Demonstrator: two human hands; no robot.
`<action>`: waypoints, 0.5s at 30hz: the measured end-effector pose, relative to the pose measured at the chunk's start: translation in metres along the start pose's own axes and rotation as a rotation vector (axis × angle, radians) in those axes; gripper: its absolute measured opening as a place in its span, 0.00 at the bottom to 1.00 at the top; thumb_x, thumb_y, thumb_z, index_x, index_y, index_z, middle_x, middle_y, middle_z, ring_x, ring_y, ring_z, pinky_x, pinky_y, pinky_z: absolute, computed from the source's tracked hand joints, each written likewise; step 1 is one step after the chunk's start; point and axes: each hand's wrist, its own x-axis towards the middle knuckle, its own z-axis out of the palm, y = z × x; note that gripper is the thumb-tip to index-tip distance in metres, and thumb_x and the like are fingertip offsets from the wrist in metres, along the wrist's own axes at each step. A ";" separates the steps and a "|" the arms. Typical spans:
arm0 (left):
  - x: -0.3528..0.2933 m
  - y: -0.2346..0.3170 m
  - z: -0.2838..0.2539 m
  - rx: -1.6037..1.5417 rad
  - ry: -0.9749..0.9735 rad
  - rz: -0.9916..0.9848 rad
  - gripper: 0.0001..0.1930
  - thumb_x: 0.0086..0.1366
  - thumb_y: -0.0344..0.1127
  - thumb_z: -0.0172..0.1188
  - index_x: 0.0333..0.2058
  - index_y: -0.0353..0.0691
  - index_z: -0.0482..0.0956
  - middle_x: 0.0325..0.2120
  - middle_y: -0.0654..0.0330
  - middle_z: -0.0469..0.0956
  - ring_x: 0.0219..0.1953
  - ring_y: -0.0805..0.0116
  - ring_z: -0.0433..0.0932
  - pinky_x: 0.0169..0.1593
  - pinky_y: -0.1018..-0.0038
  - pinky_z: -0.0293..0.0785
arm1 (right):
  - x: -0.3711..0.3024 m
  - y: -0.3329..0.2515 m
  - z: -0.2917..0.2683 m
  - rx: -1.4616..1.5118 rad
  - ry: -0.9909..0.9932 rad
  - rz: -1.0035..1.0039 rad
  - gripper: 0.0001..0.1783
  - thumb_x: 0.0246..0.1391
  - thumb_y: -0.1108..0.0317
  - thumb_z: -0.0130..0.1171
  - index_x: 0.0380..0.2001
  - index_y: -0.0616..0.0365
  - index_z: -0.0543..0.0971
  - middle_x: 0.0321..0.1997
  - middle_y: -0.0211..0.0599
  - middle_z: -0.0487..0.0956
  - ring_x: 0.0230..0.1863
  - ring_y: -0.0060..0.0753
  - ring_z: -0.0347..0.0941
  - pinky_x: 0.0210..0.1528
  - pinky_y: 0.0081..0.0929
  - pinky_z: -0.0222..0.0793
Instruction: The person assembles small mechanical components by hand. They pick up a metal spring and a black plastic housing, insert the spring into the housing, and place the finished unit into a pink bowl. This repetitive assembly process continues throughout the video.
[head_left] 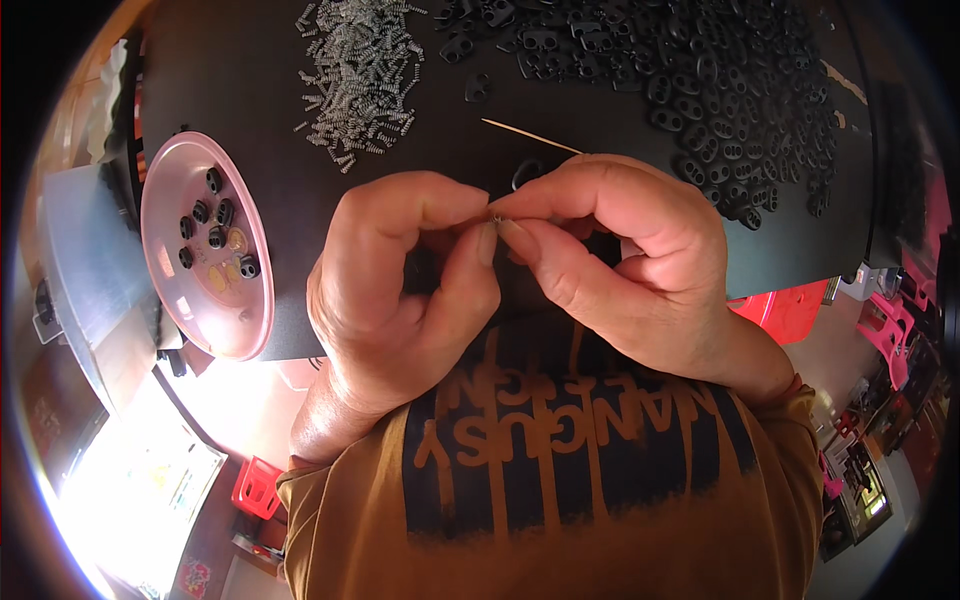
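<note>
Now, hands: your right hand [630, 250] pinched a tiny metallic piece [497, 217] where fingertips met; whether your left hand [360, 280] gripped anything, I couldn't tell.
Springs [362, 80]: lay heaped ahead on your worktop [270, 120].
Pink dish [185, 305]: sat leftward, holding black parts [225, 212].

On the matt dark table [240, 90], shiny metal springs [362, 80] lie by the far edge, smooth black plastic pieces [692, 82] towards the far right corner, a glossy pink plastic bowl [264, 285] by the left edge, a wooden stick [530, 134] further in.
</note>
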 end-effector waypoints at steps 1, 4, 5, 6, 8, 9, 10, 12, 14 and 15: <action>-0.001 -0.001 0.000 0.016 0.001 0.042 0.13 0.48 0.17 0.59 0.33 0.34 0.69 0.25 0.59 0.74 0.22 0.76 0.74 0.25 0.82 0.70 | 0.000 0.000 0.000 0.003 0.003 -0.003 0.08 0.43 0.83 0.55 0.31 0.67 0.76 0.27 0.36 0.75 0.25 0.19 0.70 0.26 0.13 0.64; -0.003 -0.007 -0.001 0.026 -0.026 0.146 0.15 0.47 0.16 0.59 0.35 0.34 0.68 0.23 0.59 0.73 0.21 0.74 0.73 0.24 0.82 0.69 | 0.001 -0.001 0.001 -0.058 0.011 -0.036 0.09 0.41 0.84 0.54 0.30 0.66 0.76 0.24 0.35 0.75 0.23 0.19 0.69 0.24 0.14 0.64; -0.004 -0.009 -0.001 0.020 -0.030 0.159 0.16 0.47 0.16 0.59 0.35 0.34 0.68 0.23 0.59 0.73 0.21 0.74 0.73 0.23 0.82 0.69 | 0.002 -0.001 0.002 -0.091 0.013 -0.051 0.09 0.40 0.84 0.54 0.29 0.66 0.76 0.23 0.34 0.74 0.22 0.19 0.69 0.24 0.14 0.63; -0.004 -0.010 -0.001 0.015 -0.036 0.171 0.16 0.47 0.16 0.58 0.36 0.34 0.68 0.23 0.58 0.72 0.21 0.73 0.73 0.23 0.82 0.69 | 0.002 -0.001 0.002 -0.098 0.019 -0.067 0.09 0.39 0.84 0.54 0.28 0.65 0.76 0.23 0.34 0.74 0.21 0.19 0.69 0.23 0.14 0.63; -0.005 -0.010 -0.001 0.019 -0.034 0.176 0.16 0.47 0.16 0.58 0.36 0.34 0.67 0.23 0.58 0.72 0.21 0.73 0.73 0.23 0.82 0.69 | 0.002 0.002 0.004 -0.112 0.031 -0.098 0.09 0.38 0.85 0.55 0.27 0.65 0.76 0.22 0.34 0.74 0.20 0.18 0.68 0.22 0.14 0.62; -0.006 -0.010 0.000 0.027 -0.026 0.168 0.16 0.47 0.16 0.58 0.36 0.34 0.67 0.23 0.58 0.72 0.21 0.73 0.73 0.23 0.82 0.69 | 0.002 0.003 0.004 -0.106 0.032 -0.096 0.09 0.38 0.85 0.55 0.27 0.65 0.76 0.22 0.34 0.74 0.21 0.18 0.68 0.22 0.14 0.62; -0.006 -0.009 0.000 0.036 -0.018 0.160 0.16 0.47 0.16 0.58 0.35 0.34 0.67 0.23 0.58 0.72 0.21 0.73 0.73 0.23 0.82 0.69 | 0.002 0.004 0.005 -0.101 0.034 -0.095 0.08 0.39 0.85 0.55 0.27 0.65 0.76 0.22 0.33 0.74 0.21 0.18 0.68 0.23 0.14 0.62; -0.008 -0.011 0.003 0.021 0.019 0.154 0.16 0.47 0.15 0.57 0.35 0.33 0.66 0.22 0.58 0.72 0.21 0.73 0.73 0.23 0.82 0.68 | 0.001 0.005 0.005 -0.071 0.029 -0.077 0.08 0.40 0.84 0.54 0.28 0.65 0.75 0.23 0.33 0.74 0.22 0.17 0.68 0.23 0.13 0.62; -0.008 -0.009 0.005 -0.033 0.074 0.090 0.15 0.48 0.15 0.56 0.35 0.33 0.66 0.22 0.58 0.72 0.21 0.73 0.73 0.24 0.83 0.68 | 0.000 0.006 0.004 -0.023 0.016 -0.044 0.07 0.43 0.83 0.54 0.29 0.66 0.75 0.24 0.31 0.74 0.23 0.16 0.68 0.24 0.13 0.63; -0.008 -0.006 0.006 -0.079 0.111 0.031 0.15 0.48 0.15 0.56 0.35 0.33 0.65 0.22 0.58 0.72 0.21 0.73 0.73 0.24 0.83 0.68 | -0.001 0.006 0.005 0.034 0.037 0.013 0.06 0.44 0.82 0.53 0.29 0.65 0.75 0.25 0.30 0.74 0.23 0.15 0.67 0.24 0.12 0.63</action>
